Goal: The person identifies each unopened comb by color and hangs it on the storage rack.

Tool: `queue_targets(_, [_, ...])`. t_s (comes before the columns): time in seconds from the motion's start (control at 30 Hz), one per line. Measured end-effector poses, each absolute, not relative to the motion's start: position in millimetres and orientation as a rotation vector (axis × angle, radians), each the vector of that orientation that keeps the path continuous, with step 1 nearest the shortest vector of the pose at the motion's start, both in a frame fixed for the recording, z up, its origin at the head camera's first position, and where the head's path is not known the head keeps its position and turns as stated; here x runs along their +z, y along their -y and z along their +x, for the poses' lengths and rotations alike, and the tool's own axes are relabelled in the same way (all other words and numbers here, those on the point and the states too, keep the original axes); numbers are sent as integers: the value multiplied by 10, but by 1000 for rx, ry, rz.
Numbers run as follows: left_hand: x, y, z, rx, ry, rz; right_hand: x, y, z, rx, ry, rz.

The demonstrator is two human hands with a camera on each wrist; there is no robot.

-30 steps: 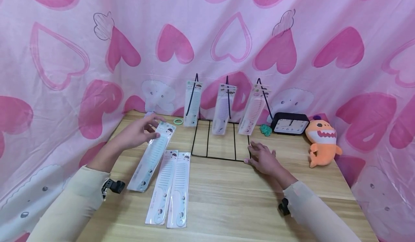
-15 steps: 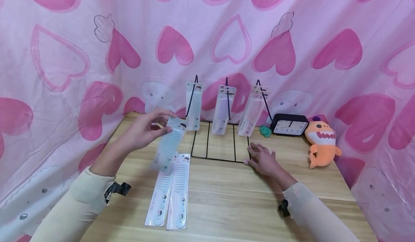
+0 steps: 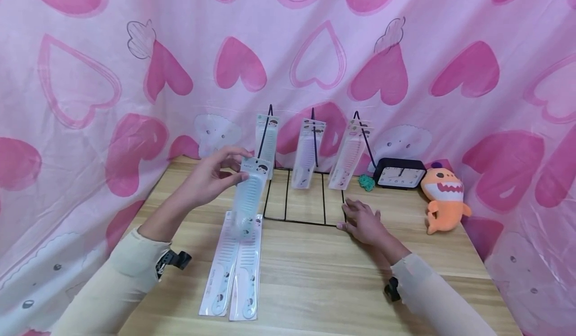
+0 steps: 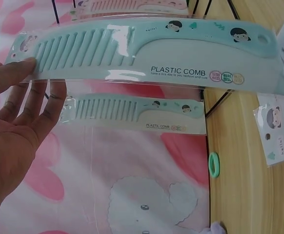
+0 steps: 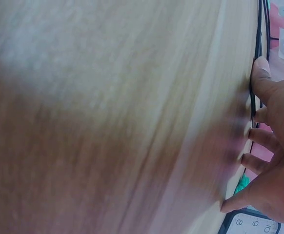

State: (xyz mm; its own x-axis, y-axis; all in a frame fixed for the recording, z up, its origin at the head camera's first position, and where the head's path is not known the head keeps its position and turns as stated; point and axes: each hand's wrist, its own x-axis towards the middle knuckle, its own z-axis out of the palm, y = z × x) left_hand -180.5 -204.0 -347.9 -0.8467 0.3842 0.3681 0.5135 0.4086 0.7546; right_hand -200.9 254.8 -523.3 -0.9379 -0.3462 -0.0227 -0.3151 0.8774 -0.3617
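My left hand [image 3: 207, 181] pinches a light-green plastic comb in a clear packet [image 3: 249, 196] near its top, thumb in front and fingers behind. The packet hangs raised before the left hook of a black wire rack [image 3: 306, 222]. In the left wrist view, the held comb [image 4: 91, 46] overlaps part of a similar hanging comb [image 4: 108, 109]. My right hand [image 3: 363, 223] rests its spread fingers on the rack's right front corner. Purple packed combs [image 3: 304, 156] hang on the middle hook, pink ones [image 3: 347, 158] on the right.
Two more packed combs, one left [image 3: 218, 281] and one right [image 3: 245, 281], lie on the wooden table [image 3: 315, 286]. A teal scrunchie [image 3: 366, 182], a black clock [image 3: 400, 173] and an orange plush shark [image 3: 445, 198] are at the right. A green ring [image 4: 213, 164] lies beside the rack.
My left hand has lifted the packed comb off the table and carried it right and back toward the left hook. The right hand stays at the rack's corner.
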Motion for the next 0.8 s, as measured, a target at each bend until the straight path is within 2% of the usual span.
queue_targets(0.43, [-3627,1957,-2031,-1506,2537,-675,-5258,-2529,-1961,-538,-2927,-504])
queue_targets(0.8, [-3620,1785,-2371,-1446,2479,-579,-5246,-2551,-1985,-534,-2960,-513])
